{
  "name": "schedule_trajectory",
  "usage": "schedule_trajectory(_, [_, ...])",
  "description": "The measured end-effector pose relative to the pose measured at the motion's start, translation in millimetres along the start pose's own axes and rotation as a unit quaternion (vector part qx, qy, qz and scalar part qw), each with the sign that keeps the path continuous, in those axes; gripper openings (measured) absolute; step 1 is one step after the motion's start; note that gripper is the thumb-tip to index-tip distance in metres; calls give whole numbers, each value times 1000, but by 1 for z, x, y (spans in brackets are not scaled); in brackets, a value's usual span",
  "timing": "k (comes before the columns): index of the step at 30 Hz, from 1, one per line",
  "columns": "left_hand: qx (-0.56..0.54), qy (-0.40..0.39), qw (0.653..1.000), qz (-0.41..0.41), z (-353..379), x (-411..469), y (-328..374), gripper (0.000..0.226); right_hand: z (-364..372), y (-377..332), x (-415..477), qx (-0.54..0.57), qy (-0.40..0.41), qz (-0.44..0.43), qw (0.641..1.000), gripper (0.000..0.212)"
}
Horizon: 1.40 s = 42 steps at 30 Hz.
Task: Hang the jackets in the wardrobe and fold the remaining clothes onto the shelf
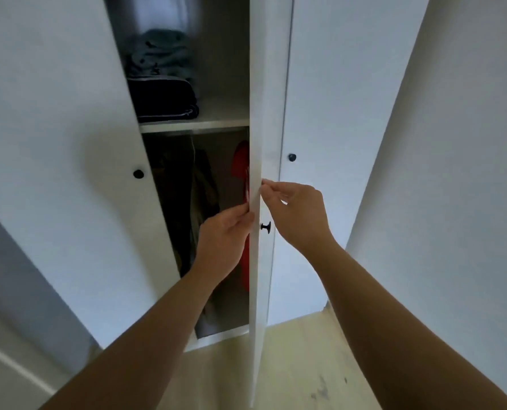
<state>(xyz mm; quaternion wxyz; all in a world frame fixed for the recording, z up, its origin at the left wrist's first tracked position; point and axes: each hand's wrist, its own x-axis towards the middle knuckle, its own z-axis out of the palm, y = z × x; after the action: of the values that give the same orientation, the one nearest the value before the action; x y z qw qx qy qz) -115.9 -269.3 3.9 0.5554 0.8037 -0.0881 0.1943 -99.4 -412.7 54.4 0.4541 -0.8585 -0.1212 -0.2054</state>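
A white wardrobe stands in front of me with its middle door (258, 276) swung out edge-on. My left hand (221, 241) holds that door's front edge from the inner side. My right hand (298, 211) pinches the same edge from the outer side, just above the door's black knob (266, 226). Inside, folded clothes (162, 81) are stacked on the shelf (216, 124), a grey-blue pile on top of dark ones. Below the shelf hang dark jackets (184, 202) and a red garment (242, 170), partly hidden by the door.
The closed left door (68, 143) and right door (320, 113) each carry a black knob. A pale wood floor (299, 365) lies below. A light wall (453, 173) rises at the right, and a grey panel (15, 276) stands at the far left.
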Motion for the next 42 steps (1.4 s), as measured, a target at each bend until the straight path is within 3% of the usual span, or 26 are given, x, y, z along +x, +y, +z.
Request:
schedule_trajectory(4, [111, 82, 990, 17, -32, 6, -13, 29, 26, -8, 19, 11, -95, -44, 994, 34])
schedule_trajectory(9, [216, 173, 961, 9, -78, 33, -43, 22, 71, -21, 47, -105, -228, -151, 956, 58])
schedule_trajectory(15, [244, 202, 947, 58, -122, 74, -88, 44, 136, -35, 100, -208, -197, -200, 937, 71])
schedule_trajectory(17, [324, 187, 918, 131, -136, 91, -105, 57, 156, -36, 114, -236, -197, -214, 927, 75])
schedule_trajectory(20, [468, 155, 835, 246, -164, 126, -135, 66, 184, -32, 132, -276, -187, -236, 913, 77])
schedule_trajectory(22, [534, 139, 789, 270, -182, 146, -150, 64, 199, -30, 142, -296, -176, -239, 908, 77])
schedule_trajectory(25, [576, 123, 753, 294, -201, 170, -167, 61, 218, -30, 153, -336, -167, -237, 896, 74])
schedule_trajectory(32, [594, 94, 755, 262, -205, 209, -182, 81, 248, -37, 180, -396, -160, -210, 879, 70])
schedule_trajectory(42, [629, 62, 743, 219, -203, 232, -187, 75, 269, -31, 201, -426, -156, -199, 869, 69])
